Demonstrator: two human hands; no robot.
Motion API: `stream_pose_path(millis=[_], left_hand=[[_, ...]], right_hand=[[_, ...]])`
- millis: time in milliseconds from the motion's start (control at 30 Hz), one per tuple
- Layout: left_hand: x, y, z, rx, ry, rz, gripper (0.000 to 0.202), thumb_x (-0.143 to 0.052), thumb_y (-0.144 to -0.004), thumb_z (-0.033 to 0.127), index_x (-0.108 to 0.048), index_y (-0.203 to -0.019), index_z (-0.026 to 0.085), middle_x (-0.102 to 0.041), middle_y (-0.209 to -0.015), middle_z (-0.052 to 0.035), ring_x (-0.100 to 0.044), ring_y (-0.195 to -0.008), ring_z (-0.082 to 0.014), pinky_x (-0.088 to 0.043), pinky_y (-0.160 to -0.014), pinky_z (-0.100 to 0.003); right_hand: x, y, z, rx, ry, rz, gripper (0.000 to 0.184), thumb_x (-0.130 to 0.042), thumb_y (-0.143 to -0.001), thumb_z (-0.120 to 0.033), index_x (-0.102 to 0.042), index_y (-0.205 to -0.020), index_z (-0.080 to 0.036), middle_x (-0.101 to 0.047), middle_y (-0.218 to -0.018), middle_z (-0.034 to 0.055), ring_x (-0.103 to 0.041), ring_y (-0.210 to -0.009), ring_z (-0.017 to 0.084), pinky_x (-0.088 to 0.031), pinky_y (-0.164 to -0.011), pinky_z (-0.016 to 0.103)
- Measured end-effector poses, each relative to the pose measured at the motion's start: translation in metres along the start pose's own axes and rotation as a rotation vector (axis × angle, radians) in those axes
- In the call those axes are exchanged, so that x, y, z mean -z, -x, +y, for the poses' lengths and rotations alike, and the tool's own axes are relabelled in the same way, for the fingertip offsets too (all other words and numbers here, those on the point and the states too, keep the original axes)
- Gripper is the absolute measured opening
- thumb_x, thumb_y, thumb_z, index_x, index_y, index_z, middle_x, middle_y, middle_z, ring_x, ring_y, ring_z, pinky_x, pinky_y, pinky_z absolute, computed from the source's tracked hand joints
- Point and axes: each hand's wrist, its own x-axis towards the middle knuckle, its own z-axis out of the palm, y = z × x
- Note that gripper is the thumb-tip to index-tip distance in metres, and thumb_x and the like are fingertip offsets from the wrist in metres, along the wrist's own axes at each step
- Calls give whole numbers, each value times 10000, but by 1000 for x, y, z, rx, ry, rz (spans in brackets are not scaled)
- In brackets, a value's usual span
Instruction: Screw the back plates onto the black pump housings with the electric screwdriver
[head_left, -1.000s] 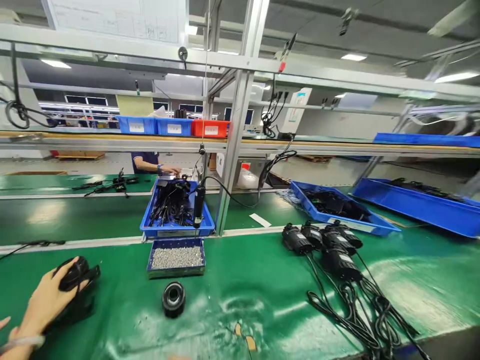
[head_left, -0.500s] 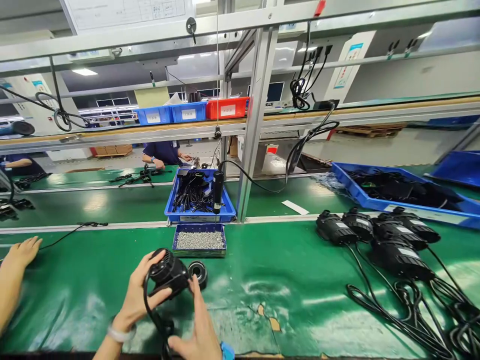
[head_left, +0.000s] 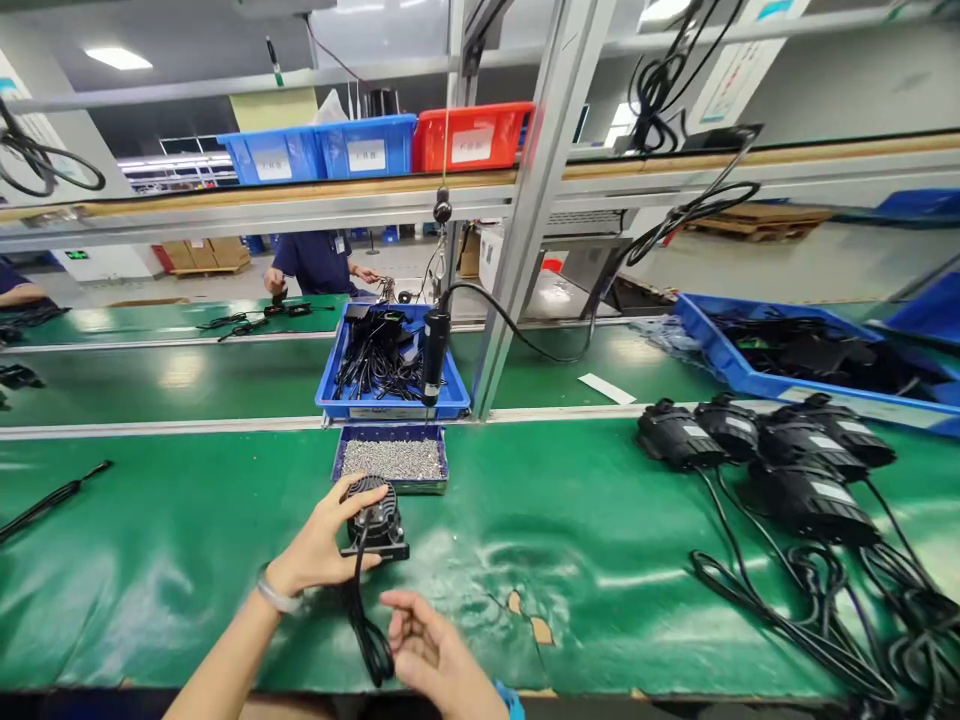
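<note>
My left hand (head_left: pixel 330 545) grips a black pump-like unit (head_left: pixel 375 510) with a round ribbed top and a flat base edge. The unit is upright on the green bench, just in front of the screw tray. Its black cable (head_left: pixel 367 640) hangs toward me in a folded bundle. My right hand (head_left: pixel 435 650) is beside that bundle, index finger stretched out and the other fingers loosely bent, with nothing seen in it. A shallow blue tray (head_left: pixel 443 484) of small metal screws lies beyond the unit. Above it hangs a black electric screwdriver (head_left: pixel 435 355).
Several similar black units (head_left: pixel 810 490) with coiled cables lie on the right. Blue bins of black parts stand behind: a middle bin (head_left: pixel 390 410) and a right bin (head_left: pixel 847 395). A metal post (head_left: pixel 525 220) rises mid-bench. Another person (head_left: pixel 311 262) works across the bench.
The unit has gone from tilted between both hands to upright on the bench. My right hand has moved off it, toward me. The loose black ring no longer shows. The hand at far left is gone.
</note>
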Motion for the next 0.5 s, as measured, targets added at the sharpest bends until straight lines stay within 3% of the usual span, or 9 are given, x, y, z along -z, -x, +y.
stream_pose_path(millis=[67,133,200,267,367,433,500], left_hand=[[-4,4,4,-6,-6,-2,806,-806,-800,299,-479,-1537,296,-386,-1595,-156,-424,-1490,-389,-386,-1226,-565],[-10,7,9,-3,-8,13,811,-805,-800,272,-470,-1538,299,-382,-1601,-151,-427,-1492,-379,-392,-1230,-547],[-13,10,17,12,-7,27,811,-799,-806,265,-461,-1541,303,-370,-1615,-146,-430,-1494,-377,-404,-1228,-534],[-11,14,24,20,2,14,835,-768,-825,253,-405,-1575,311,-336,-1648,-142,-412,-1510,-377,-402,-1231,-535],[3,20,23,-37,71,-71,987,-685,-825,185,-169,-1659,296,-225,-1722,-131,-302,-1573,-363,-332,-1270,-543],[16,19,9,-80,130,-130,1061,-639,-813,159,-25,-1672,267,-201,-1736,-125,-268,-1590,-334,-316,-1279,-526],[25,7,-14,-71,136,-156,999,-594,-840,156,-46,-1671,244,-317,-1699,-128,-376,-1547,-289,-396,-1241,-474]], right_hand=[[11,-4,-17,50,253,100,526,-639,-902,-669,-709,-1142,-206,-617,-856,39,-598,-756,167,-513,-699,288],[26,-16,-38,122,545,166,532,-395,-1033,-616,-702,-1101,-187,-592,-740,32,-591,-664,171,-520,-635,295],[44,-38,-62,168,754,178,524,-303,-1074,-534,-692,-1142,-190,-616,-736,43,-618,-687,190,-537,-652,313],[59,-72,-84,170,879,146,422,-371,-1076,-454,-705,-1144,-204,-681,-834,71,-655,-807,210,-555,-760,344],[74,-135,-103,116,1108,33,261,-505,-1052,-321,-724,-1069,-181,-728,-1043,96,-670,-1009,219,-535,-963,418],[80,-177,-104,24,1250,-80,209,-619,-1012,-334,-702,-1082,-155,-716,-1111,81,-678,-1055,221,-552,-977,454],[84,-210,-99,-82,1367,-187,256,-672,-987,-358,-681,-1136,-150,-703,-1150,75,-690,-1036,218,-587,-927,442]])
